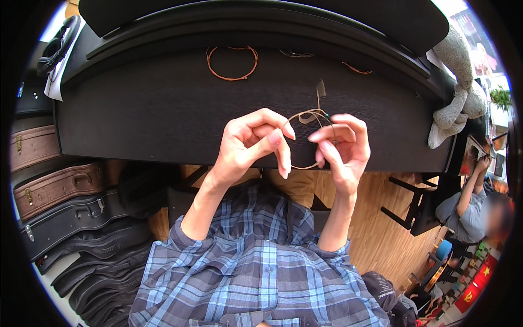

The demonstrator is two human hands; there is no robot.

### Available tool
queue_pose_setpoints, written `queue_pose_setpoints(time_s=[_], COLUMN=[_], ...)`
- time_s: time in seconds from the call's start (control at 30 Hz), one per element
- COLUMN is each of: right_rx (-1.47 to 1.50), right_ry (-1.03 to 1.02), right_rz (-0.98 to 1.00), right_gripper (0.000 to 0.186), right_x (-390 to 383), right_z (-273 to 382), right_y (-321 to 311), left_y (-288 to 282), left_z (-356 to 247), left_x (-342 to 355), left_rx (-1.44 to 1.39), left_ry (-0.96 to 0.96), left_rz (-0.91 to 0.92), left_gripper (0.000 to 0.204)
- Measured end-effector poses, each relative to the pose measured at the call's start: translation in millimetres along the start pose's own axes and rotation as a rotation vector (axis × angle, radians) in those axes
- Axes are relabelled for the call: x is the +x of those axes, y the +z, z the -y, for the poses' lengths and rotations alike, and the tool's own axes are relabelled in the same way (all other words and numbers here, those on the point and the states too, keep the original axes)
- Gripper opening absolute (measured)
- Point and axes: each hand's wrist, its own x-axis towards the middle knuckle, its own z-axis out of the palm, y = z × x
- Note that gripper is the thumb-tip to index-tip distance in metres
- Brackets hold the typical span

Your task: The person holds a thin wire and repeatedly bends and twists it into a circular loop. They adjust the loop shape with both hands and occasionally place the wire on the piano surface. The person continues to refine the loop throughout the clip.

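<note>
My left hand (256,144) and my right hand (342,150) are raised together over the closed black piano lid (163,109). Both pinch a thin bronze-coloured coiled string (308,116) between thumb and forefinger. Its loop hangs down between the hands and a loose end sticks up above them. Another coiled orange string (231,62) lies flat on the lid farther back, and a short string piece (357,68) lies to its right.
Several instrument cases (60,188) are stacked at the left. Headphones (57,43) rest at the top left. A grey plush toy (457,82) sits on the piano's right end. A seated person (468,210) is at the right, beside a dark stool (411,204) on the wooden floor.
</note>
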Motion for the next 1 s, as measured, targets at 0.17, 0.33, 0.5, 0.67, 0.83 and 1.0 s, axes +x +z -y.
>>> queue_pose_setpoints(time_s=[0.17, 0.33, 0.5, 0.67, 0.83, 1.0], right_rx=[-0.197, -0.090, -0.225, -0.135, -0.143, -0.165], right_ry=[-0.106, -0.104, -0.135, -0.155, -0.160, -0.192], right_rz=[-0.075, -0.252, -0.324, -0.387, -0.439, -0.398], right_gripper=[0.049, 0.043, 0.044, 0.043, 0.038, 0.041], right_x=[6.8, 9.0, 7.5, 6.1, 5.3, 7.0], right_z=[-5.1, -6.8, -9.2, -10.0, -10.8, -11.3], right_y=[17.7, 14.1, 11.8, 11.3, 14.0, 13.7], left_y=[-5.7, -13.3, -9.9, -8.1, -10.5, -10.5], left_z=[5.0, 9.2, 10.6, 10.3, 12.6, 13.9], left_x=[0.9, 5.3, 5.5, 5.2, 6.2, 4.4], left_rx=[-0.016, 0.108, 0.063, 0.103, 0.045, 0.054], left_ry=[0.127, 0.321, 0.295, 0.288, 0.367, 0.384], left_rz=[-0.025, -0.023, -0.031, -0.038, 0.004, 0.016], left_gripper=[0.026, 0.032, 0.033, 0.034, 0.032, 0.032])
